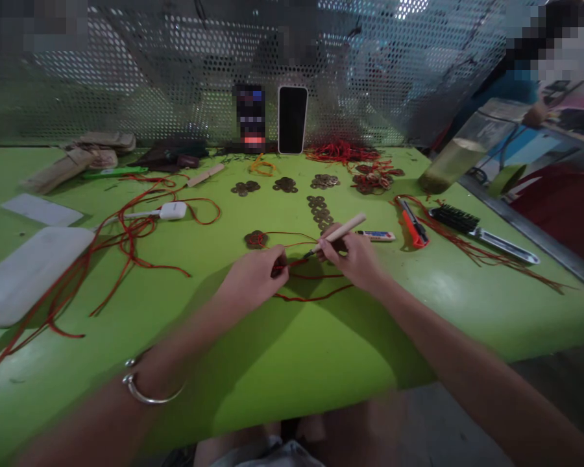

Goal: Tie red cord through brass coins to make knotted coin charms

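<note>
Head view: a green bench (272,370) carries the work. The person's right hand (350,256) grips a wooden-handled tool (343,231) like a pen, probably for fine control. Left of that tool, the left hand (257,275) is curled tight, pinching red cord (298,263), seemingly to steady it at the tip. Beyond the tool, coin-like discs (317,209) lie flat, perhaps for easy reach. The left hand hides part of the cord; the tool's tip is hard to make out.

A perforated metal screen (165,71) stands along the back edge of the green table (253,376); grey floor (438,431) is visible below the front edge.
</note>
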